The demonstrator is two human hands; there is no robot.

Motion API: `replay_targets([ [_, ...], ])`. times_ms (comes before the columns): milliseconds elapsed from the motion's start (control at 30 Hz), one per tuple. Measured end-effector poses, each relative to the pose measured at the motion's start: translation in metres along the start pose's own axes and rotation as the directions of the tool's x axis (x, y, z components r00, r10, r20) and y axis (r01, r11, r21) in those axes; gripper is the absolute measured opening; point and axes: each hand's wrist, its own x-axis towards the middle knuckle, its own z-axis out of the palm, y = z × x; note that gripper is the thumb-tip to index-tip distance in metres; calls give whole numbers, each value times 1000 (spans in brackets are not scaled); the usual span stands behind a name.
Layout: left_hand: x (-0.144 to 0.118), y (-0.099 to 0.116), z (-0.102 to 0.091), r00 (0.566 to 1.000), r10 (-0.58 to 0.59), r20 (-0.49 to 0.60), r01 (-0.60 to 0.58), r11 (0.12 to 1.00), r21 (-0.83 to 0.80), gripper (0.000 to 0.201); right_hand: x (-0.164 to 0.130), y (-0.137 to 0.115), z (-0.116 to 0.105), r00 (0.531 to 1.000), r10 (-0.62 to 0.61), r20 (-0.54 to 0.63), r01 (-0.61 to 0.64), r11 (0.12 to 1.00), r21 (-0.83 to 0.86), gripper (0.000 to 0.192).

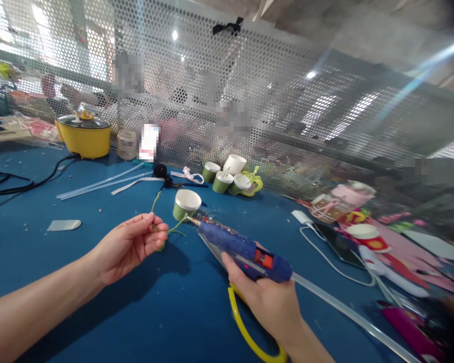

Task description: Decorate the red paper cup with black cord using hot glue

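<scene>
My left hand [138,241] is closed, its fingertips pinching a green cord [176,228] that stretches toward a small green-sided white paper cup [187,202]. My right hand [267,297] grips a blue hot glue gun [230,242], its nozzle close to the cup's lower right side and the cord's end. Whether the nozzle touches them I cannot tell. A clear glue stick [348,310] sticks out of the gun's back. Yellow-handled scissors [245,327] lie under the gun by the right palm; whether they are gripped too is hidden.
Several similar cups [223,180] stand by the perforated metal screen [196,96]. A yellow electric pot [85,136], a glass jar [127,145] and a lit phone [149,142] are back left. Clear glue sticks [98,182] lie left; a cabled phone [338,243] and craft pieces lie right.
</scene>
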Motion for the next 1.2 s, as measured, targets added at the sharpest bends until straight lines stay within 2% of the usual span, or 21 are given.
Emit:
replay_targets([
  [200,0,0,0,1000,9,5,-9,1000,8,27,9,-9,-5,992,21,126,-39,990,138,21],
  [567,1,-1,-1,1000,-7,5,7,1000,-3,23,7,-7,-5,987,80,141,-103,980,171,17],
  [833,0,-1,0,1000,-3,10,3,1000,-1,27,7,-7,-5,995,24,97,-36,991,130,19],
  [1033,0,-1,-2,1000,-9,17,10,1000,-8,22,9,-6,-6,996,-9,94,3,998,69,22],
  [1200,1,-2,-2,1000,-13,17,14,1000,-2,23,-2,5,2,999,-47,-16,46,998,-34,29],
])
